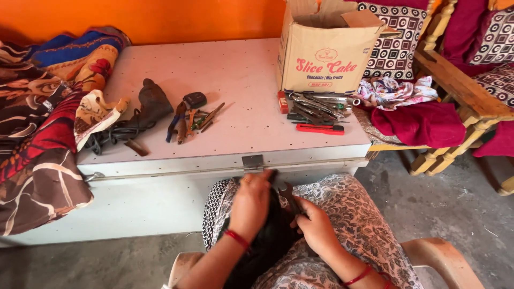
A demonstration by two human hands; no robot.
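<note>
Two hands work close together over the person's lap in the head view. The left hand (250,206), a red thread at its wrist, curls down over a black cloth (267,243) that lies bunched on the patterned dress between the arms; its fingers are folded around the upper edge of that cloth. The right hand (316,227) is closed on a dark open-ended spanner (289,195), whose forked head sticks up just beside the left hand's fingers and against the cloth.

Ahead of the knees stands a white metal trunk (235,80) with a hasp at the middle of its front edge. On its lid, to the left, lies a dark tool with a coiled black cord (134,120), and next to it a small cluster of pliers and screwdrivers (190,118). Farther right, a second heap of spanners (316,107) rests just in front of a cardboard box (326,53), with a red utility knife (320,128) at the near edge of the heap. Patterned blankets (43,123) drape over the trunk's left end. To the right sits a wooden chair (460,91) with maroon fabric (420,123) and cushions on it. An orange wall (160,18) runs behind.
</note>
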